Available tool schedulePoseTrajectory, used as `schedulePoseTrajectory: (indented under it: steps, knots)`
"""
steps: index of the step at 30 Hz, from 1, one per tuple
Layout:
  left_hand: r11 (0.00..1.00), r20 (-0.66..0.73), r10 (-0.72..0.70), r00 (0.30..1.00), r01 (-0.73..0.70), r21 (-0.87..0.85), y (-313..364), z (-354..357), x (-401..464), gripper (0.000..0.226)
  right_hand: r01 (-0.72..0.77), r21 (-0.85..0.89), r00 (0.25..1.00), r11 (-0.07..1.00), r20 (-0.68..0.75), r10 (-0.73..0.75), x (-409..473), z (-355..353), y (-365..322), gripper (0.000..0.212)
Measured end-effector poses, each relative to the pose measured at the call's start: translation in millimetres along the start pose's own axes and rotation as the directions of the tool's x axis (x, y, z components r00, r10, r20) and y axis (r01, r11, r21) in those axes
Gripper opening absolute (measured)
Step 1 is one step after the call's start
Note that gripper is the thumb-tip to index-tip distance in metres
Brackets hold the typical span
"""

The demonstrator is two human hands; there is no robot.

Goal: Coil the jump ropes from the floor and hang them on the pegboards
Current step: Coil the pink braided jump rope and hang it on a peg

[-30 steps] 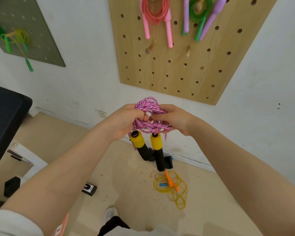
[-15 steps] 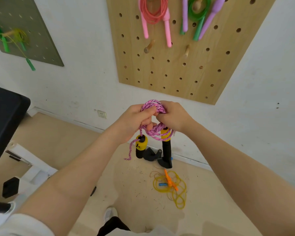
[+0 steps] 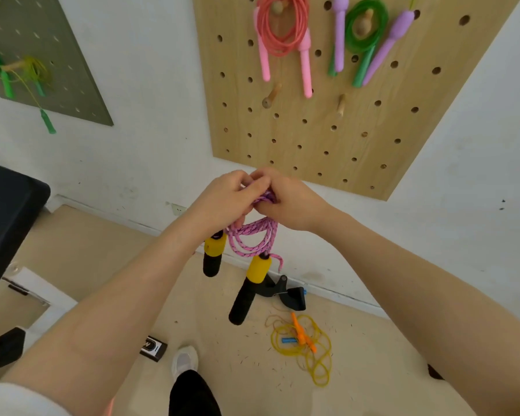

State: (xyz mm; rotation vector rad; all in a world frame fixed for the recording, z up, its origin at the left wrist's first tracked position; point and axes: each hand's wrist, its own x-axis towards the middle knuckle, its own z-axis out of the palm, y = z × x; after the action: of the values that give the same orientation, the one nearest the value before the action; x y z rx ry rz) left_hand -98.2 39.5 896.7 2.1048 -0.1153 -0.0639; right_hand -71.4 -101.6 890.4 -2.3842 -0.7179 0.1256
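Both hands, left (image 3: 222,202) & right (image 3: 288,202), pinching pink braided rope (image 3: 252,235) coil; floor tag (image 3: 153,348) lettering unreadable.

The left hand (image 3: 222,202) and right hand (image 3: 288,202) meet below the wooden pegboard's (image 3: 312,139) bottom edge, both gripping a coiled pink braided jump rope (image 3: 252,235). Its yellow-and-black foam handles (image 3: 249,286) dangle beneath. A yellow plastic rope (image 3: 306,349) lies on the beige floor (image 3: 102,250) near the wall.
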Motion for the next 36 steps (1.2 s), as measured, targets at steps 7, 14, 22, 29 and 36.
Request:
schedulePoseTrajectory:
  steps: [7, 14, 22, 29, 36]
  knots:
    - [0.725, 0.181, 0.126, 0.975, 0.034, -0.688, -43, -42, 36, 0.042, -0.036, -0.032, 0.992, 0.999, -0.120, 0.032, 61, -3, 0, 0.023]
    - [0.717, 0.111, 0.183, 0.977, -0.056, -0.695, -58, -77, 94, 0.061, -0.324, -0.140, 0.906, 0.936, -0.331, 0.264, 149, 7, -9, 0.033]
    - [0.872, -0.080, 0.138, 0.987, -0.159, -0.464, -87, -150, 169, 0.028, -0.367, 0.187, 0.872, 0.911, -0.270, 0.407, 249, 23, -27, 0.031]
    - [0.824, -0.106, -0.126, 0.986, 0.044, -0.565, -141, -211, 226, 0.020, -0.140, 0.621, 0.985, 0.771, 0.004, 0.175, 318, 36, -31, 0.012]
    - [0.455, 0.065, -0.060, 0.996, 0.085, -0.886, -164, -260, 257, 0.033, -0.153, 0.821, 0.981, 0.549, 0.193, -0.015, 408, 44, -41, 0.044]
